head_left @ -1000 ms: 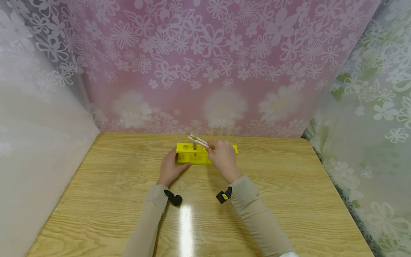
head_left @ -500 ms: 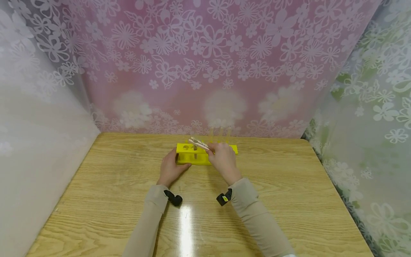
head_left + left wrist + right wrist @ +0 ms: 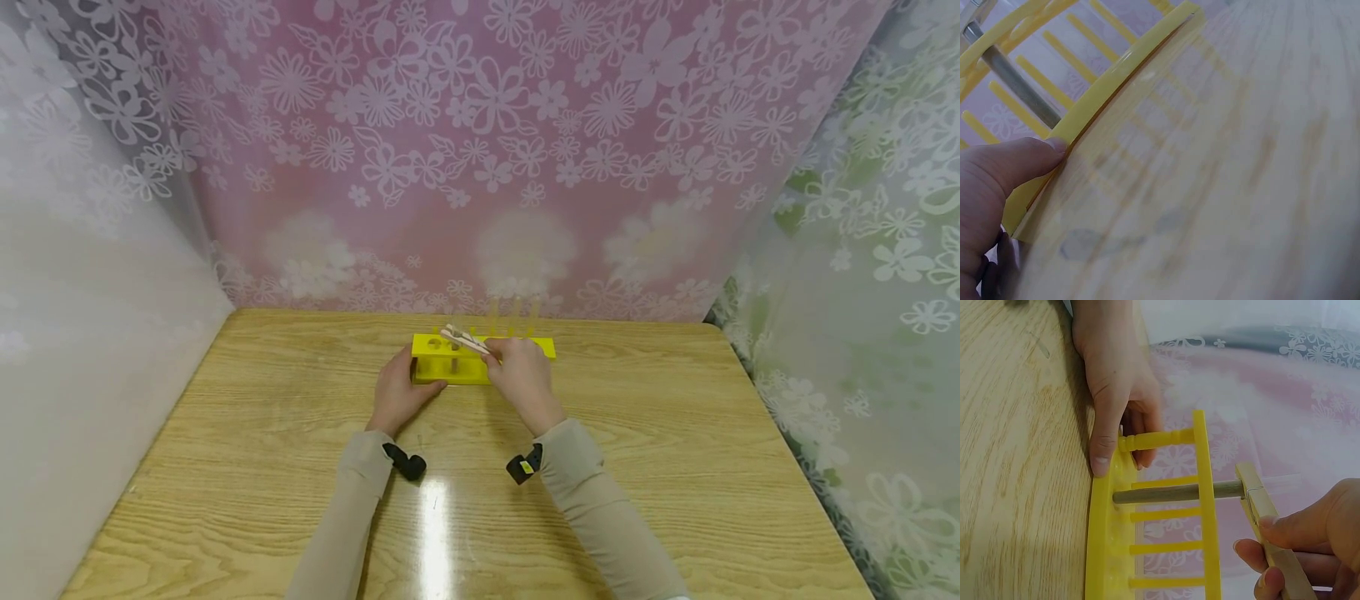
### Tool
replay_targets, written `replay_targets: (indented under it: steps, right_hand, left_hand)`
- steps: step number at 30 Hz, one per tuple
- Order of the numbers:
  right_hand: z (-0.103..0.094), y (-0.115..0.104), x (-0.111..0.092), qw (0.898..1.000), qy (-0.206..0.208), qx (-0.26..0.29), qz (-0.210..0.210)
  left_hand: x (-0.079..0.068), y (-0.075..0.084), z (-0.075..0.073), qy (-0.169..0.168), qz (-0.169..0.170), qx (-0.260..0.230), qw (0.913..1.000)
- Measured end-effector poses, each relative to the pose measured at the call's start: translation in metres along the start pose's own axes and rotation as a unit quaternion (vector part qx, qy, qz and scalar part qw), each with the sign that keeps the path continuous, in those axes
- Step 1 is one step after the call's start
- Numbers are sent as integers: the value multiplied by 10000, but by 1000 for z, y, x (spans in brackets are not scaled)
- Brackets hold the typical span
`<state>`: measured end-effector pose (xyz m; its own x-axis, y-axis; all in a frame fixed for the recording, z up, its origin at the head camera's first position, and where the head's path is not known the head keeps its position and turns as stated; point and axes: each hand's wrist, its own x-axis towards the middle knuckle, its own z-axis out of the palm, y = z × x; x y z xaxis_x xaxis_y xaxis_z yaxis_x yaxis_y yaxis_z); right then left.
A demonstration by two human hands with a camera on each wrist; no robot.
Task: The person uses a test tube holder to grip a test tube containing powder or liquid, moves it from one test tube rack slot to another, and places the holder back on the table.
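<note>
A yellow test tube rack (image 3: 468, 372) stands on the table. My left hand (image 3: 397, 398) grips its left end, thumb on the base edge and fingers behind, as the right wrist view shows. My right hand (image 3: 523, 371) pinches the handle of a wooden test tube clamp (image 3: 1259, 503) between thumb and fingers. The clamp's jaws are round a test tube (image 3: 1166, 494) with grey-brown contents, just above the rack's top plate. That tube passes through a hole in the plate, and its lower end appears to reach the base (image 3: 1094, 106).
Behind the rack's right part, several yellow drying pegs (image 3: 514, 310) stick up. Wood-grain table (image 3: 300, 467) surrounds the rack. A pink flowered curtain (image 3: 465, 208) hangs behind, with pale sheets at both sides.
My right hand has come down a little with the clamp, and the test tube sits lower in the rack. My left hand has stayed in place on the rack.
</note>
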<state>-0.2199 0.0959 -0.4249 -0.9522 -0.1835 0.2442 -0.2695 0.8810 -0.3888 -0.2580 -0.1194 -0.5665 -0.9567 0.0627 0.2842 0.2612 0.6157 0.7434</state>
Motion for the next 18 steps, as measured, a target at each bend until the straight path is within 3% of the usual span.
replay_targets:
  steps: [18]
  right_hand:
    - [0, -3, 1, 9995, -79, -295, -2]
  left_hand:
    - [1, -1, 0, -4, 86, 71, 9999]
